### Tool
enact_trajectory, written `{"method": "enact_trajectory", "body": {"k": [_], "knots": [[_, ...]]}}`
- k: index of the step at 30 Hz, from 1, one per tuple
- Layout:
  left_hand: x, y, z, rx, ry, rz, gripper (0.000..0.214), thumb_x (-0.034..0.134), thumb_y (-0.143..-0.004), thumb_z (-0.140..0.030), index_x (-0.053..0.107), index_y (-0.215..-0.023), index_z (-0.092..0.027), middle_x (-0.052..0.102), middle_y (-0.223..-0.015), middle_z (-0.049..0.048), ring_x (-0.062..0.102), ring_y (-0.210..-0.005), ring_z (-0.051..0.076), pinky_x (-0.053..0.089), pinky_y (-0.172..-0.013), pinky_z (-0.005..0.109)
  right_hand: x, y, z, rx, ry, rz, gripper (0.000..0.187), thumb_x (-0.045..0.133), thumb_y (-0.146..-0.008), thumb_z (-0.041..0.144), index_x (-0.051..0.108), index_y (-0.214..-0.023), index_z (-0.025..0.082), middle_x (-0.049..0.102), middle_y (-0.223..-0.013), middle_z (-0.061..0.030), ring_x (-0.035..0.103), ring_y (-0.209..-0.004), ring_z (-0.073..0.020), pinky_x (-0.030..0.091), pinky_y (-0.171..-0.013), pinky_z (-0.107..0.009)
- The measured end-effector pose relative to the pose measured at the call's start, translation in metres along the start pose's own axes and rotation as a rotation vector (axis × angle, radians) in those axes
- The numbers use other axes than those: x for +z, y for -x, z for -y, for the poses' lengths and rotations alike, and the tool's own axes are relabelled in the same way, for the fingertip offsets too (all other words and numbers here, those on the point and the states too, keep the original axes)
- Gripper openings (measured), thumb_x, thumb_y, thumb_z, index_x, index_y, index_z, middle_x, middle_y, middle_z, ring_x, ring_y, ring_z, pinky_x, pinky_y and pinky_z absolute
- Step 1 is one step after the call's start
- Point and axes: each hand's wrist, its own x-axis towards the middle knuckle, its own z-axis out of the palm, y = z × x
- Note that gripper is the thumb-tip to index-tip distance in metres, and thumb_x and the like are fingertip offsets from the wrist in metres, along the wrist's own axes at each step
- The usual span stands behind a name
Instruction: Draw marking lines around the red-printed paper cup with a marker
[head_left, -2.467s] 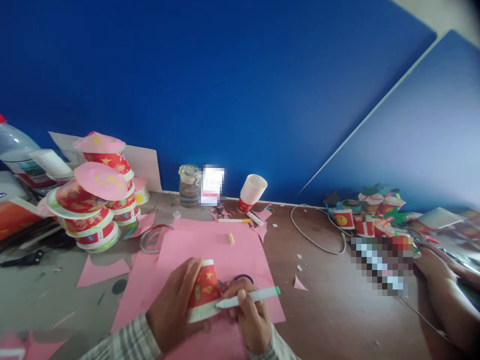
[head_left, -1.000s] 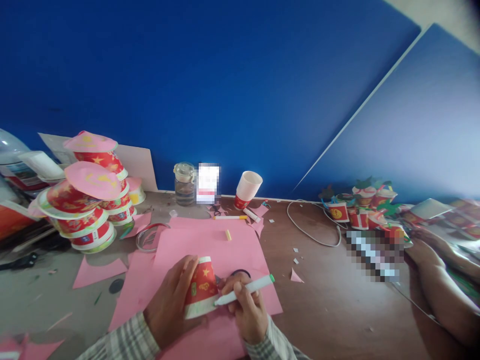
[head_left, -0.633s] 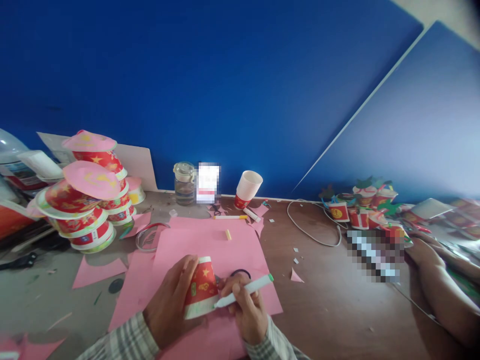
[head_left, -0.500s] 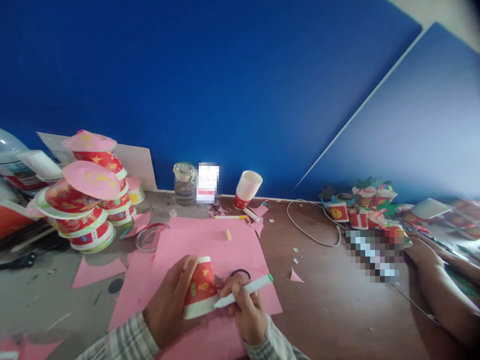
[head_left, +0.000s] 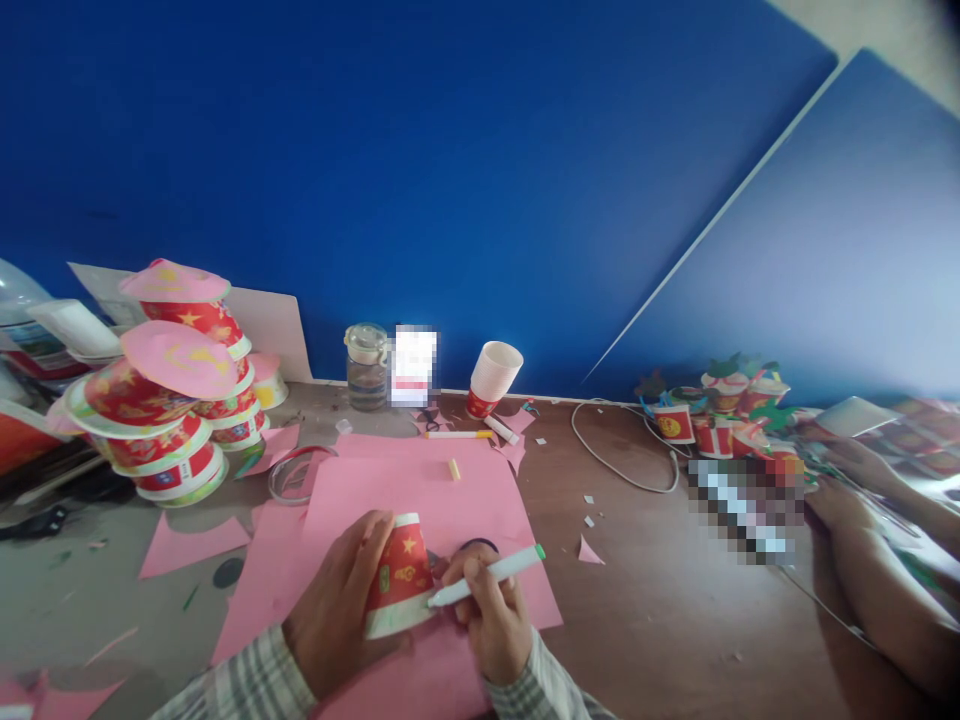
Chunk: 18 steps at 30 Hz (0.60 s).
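My left hand (head_left: 341, 600) is wrapped round a red paper cup (head_left: 403, 575) with gold stars and a pale band at its wide rim. The cup is upside down and slightly tilted. In my right hand (head_left: 491, 610) is a white marker (head_left: 495, 575) with a green end, held like a pen. Its green tip meets the pale band near the cup's lower right edge. Part of a pair of dark-handled scissors (head_left: 480, 547) shows behind my right hand. Pink paper (head_left: 420, 490) lies beneath both hands, with a small yellow cap (head_left: 454, 470) on it.
Stacked decorated cups (head_left: 172, 400) stand at left. A glass jar (head_left: 367, 370), a bright blurred screen (head_left: 413, 365), white cups (head_left: 496, 370) and a yellow marker (head_left: 459, 435) line the back. A cable (head_left: 622, 470) curls at right, near small cups (head_left: 716, 430) and another person's arms (head_left: 885, 570).
The marker's tip has shifted very slightly along the cup's pale band. My left hand keeps its hold. At right, the other person's hands have moved.
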Motion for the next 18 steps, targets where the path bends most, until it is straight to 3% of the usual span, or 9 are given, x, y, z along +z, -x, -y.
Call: {"method": "enact_trajectory", "body": {"k": [7, 15, 18], "knots": [[0.0002, 0.0006, 0.0001, 0.001, 0.015, 0.007, 0.104, 0.06, -0.045, -0.062, 0.008, -0.124, -0.019, 0.037, -0.118, 0.0127, 0.037, -0.107, 0.03, 0.041, -0.084, 0.042, 0.0021, 0.0047, 0.0068, -0.018, 0.025, 0.059, 0.037, 0.056, -0.069, 0.048, 0.065, -0.056, 0.015, 0.055, -0.049, 0.0005, 0.038, -0.031, -0.0074, 0.031, -0.033, -0.018], [0.0, 0.0006, -0.0008, -0.003, -0.005, 0.01, 0.102, 0.061, -0.046, -0.061, 0.011, -0.123, -0.017, 0.038, -0.118, 0.0134, 0.037, -0.107, 0.029, 0.041, -0.085, 0.038, 0.0014, 0.0023, 0.0024, 0.008, 0.03, -0.012, 0.037, 0.056, -0.069, 0.05, 0.065, -0.057, 0.016, 0.041, -0.033, 0.007, 0.035, -0.028, -0.0081, 0.028, -0.03, -0.016], [0.0004, 0.0009, -0.0003, 0.006, -0.024, -0.001, 0.103, 0.06, -0.045, -0.061, 0.011, -0.123, -0.016, 0.039, -0.117, 0.0141, 0.037, -0.107, 0.029, 0.042, -0.084, 0.038, -0.0002, 0.0012, -0.0011, 0.01, 0.0, -0.011, 0.037, 0.057, -0.067, 0.05, 0.065, -0.055, 0.016, 0.045, -0.035, 0.0058, 0.034, -0.027, -0.0073, 0.03, -0.031, -0.017]]}}
